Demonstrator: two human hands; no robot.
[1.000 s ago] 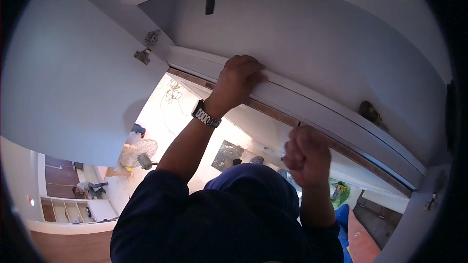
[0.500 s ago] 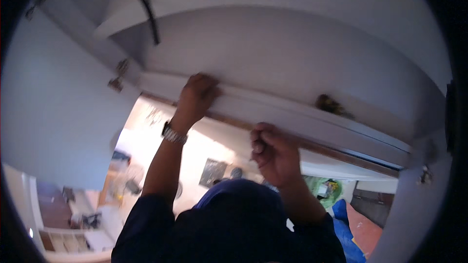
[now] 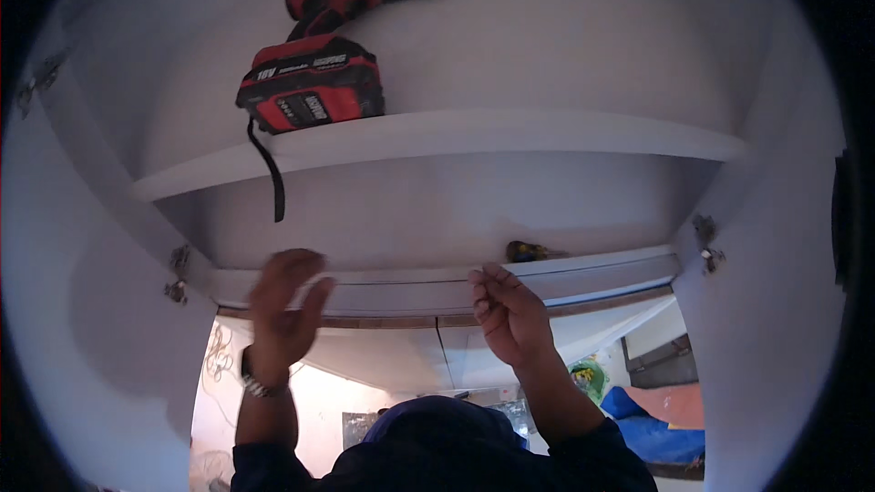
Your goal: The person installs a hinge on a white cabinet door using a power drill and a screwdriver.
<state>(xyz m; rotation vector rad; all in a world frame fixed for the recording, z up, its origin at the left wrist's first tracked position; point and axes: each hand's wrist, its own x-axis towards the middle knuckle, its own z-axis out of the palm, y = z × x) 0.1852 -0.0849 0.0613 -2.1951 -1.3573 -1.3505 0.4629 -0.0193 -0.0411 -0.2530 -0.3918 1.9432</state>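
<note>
My left hand (image 3: 290,305) is raised, slightly blurred, with thumb and fingers apart and nothing in it. It is in front of the left part of the lower shelf's front edge (image 3: 392,290). My right hand (image 3: 512,314) is closed in a pinch before the same edge, right of the middle. Whatever its fingertips hold, if anything, is too small to make out. Just behind it, a short screwdriver (image 3: 523,251) with a dark and yellow handle lies on the lower shelf.
On the upper shelf (image 3: 510,135) stands a red and black cordless drill (image 3: 314,82), its bit pointing right and its black strap (image 3: 268,169) hanging over the edge. Metal hinges (image 3: 178,275) sit on both cabinet sides. Below are blue and orange sheets (image 3: 656,419) and a green bag (image 3: 588,381).
The view has shifted, bringing the whole drill into sight. My left hand has come off the shelf edge and opened. My right hand stays pinched near the edge.
</note>
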